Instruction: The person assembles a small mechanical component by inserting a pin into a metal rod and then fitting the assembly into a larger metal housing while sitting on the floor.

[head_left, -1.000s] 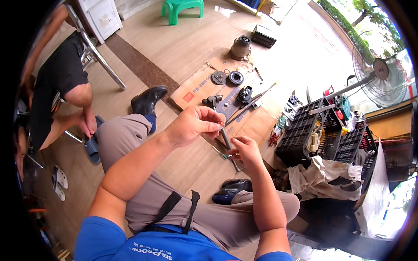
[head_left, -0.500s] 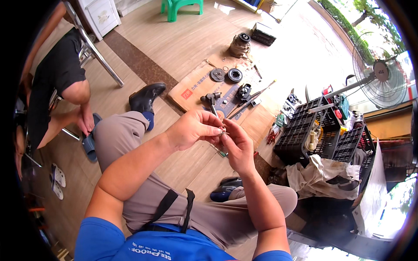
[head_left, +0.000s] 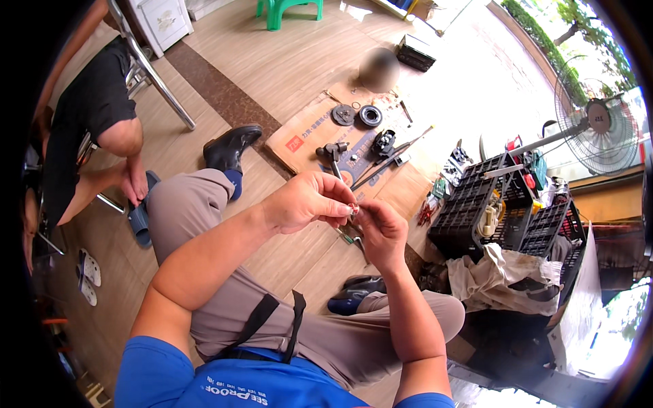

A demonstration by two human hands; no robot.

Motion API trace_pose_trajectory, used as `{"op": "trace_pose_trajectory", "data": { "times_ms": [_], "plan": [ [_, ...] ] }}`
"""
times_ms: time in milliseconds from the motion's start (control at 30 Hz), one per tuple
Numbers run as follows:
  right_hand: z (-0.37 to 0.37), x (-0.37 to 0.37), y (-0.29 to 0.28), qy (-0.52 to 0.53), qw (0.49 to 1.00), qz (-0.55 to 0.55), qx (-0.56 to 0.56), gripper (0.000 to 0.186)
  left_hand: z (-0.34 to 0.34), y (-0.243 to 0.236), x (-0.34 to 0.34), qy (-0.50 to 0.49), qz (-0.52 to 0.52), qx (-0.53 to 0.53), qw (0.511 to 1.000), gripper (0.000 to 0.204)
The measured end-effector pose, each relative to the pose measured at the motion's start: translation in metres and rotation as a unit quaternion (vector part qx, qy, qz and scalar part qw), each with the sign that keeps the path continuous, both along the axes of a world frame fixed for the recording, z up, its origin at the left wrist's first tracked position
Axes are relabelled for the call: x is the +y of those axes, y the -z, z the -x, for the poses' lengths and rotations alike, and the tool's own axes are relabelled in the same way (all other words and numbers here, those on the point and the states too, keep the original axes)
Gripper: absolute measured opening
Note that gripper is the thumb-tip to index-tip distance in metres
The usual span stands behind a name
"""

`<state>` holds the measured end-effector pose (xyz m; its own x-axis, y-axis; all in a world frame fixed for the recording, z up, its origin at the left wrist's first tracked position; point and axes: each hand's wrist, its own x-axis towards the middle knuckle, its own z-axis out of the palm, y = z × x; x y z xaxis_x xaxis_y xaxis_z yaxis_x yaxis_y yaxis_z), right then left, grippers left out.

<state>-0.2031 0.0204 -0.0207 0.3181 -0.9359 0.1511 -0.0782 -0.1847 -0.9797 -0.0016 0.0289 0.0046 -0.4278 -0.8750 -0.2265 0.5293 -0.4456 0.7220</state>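
Note:
Between my two hands is a small reddish, shiny part (head_left: 354, 209), too small to name. My left hand (head_left: 306, 204) pinches it between thumb and forefinger. The fingers of my right hand (head_left: 384, 230) are curled, with thumb and forefinger closed at the part's right side. Both hands are raised above my lap, fingertips nearly meeting. Beyond them, a flattened cardboard sheet (head_left: 306, 129) lies on the floor. On it are a hammer-like metal tool (head_left: 332, 151), a black ring-shaped part (head_left: 370, 116), a grey disc (head_left: 343, 115) and a black block-shaped part (head_left: 383, 141).
Black plastic crates (head_left: 469, 204) stand at the right, with a stained cloth (head_left: 500, 279) draped in front. Behind them is a standing fan (head_left: 597, 115). A seated person's leg (head_left: 122, 136) is at the left. A green stool (head_left: 289, 10) and a black box (head_left: 415, 53) stand farther off.
My right hand has shifted slightly right, and its fingers have curled in more. The small part shows more clearly between the hands. My left hand keeps its pinch.

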Motion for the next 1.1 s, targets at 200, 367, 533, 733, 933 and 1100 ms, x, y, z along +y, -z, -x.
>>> {"op": "trace_pose_trajectory", "data": {
  "times_ms": [200,367,533,733,933,1100],
  "plan": [
    [0.007,-0.007,-0.005,0.032,0.995,0.084,0.044,0.007,0.003,0.001,-0.001,0.035,0.016,-0.058,0.998,0.014],
    [0.006,-0.006,-0.016,0.029,0.989,0.124,0.072,0.009,0.006,0.003,-0.001,0.053,0.029,-0.079,0.995,0.015],
    [0.006,-0.007,-0.015,0.013,0.988,0.121,0.09,0.009,0.007,0.002,0.0,0.058,0.034,-0.068,0.995,0.015],
    [0.003,-0.003,-0.015,-0.004,0.991,0.1,0.089,0.009,0.005,0.006,-0.001,0.01,0.016,0.01,1.0,0.014],
    [0.01,-0.008,-0.017,0.02,0.994,0.079,0.07,0.008,0.004,0.003,-0.001,0.022,0.063,-0.048,0.997,0.013],
    [0.014,-0.01,-0.027,0.012,0.988,0.12,0.098,0.01,0.007,-0.001,-0.002,0.027,0.075,-0.101,0.992,0.012]
  ]
}}
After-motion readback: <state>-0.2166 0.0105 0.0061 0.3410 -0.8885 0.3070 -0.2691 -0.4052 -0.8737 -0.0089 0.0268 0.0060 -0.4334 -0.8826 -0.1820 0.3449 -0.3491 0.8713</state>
